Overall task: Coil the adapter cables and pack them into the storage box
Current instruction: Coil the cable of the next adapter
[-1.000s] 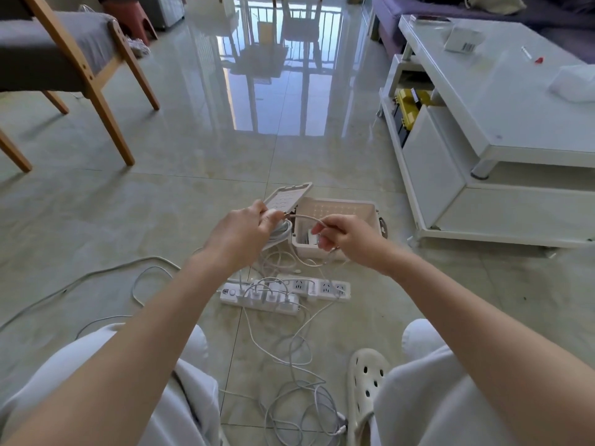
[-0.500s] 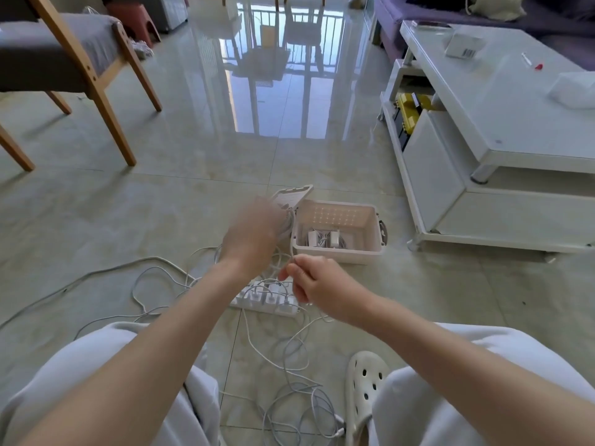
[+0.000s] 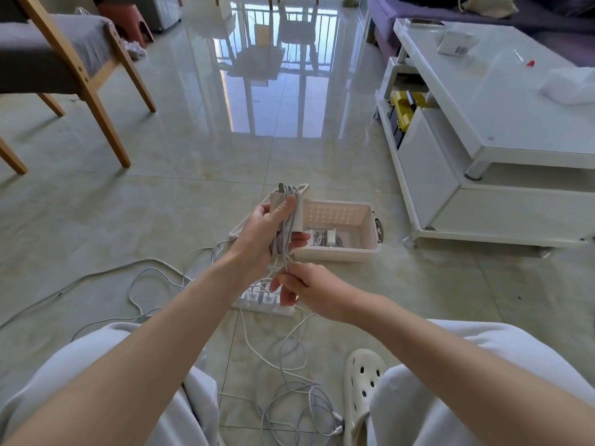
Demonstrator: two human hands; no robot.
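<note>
White storage box (image 3: 338,255) lidless on tiled floor (image 3: 180,201) | power strip (image 3: 269,304) just before it, under hands | left hand (image 3: 262,231) raised, clasped round coiled adapter cable (image 3: 287,217) | right hand (image 3: 310,286) below, pinching its trailing strand

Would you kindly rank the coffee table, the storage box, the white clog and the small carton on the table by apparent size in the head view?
1. coffee table
2. storage box
3. white clog, nearest the camera and partly cut off
4. small carton, farthest away, so its true size against the clog is unsure
</note>
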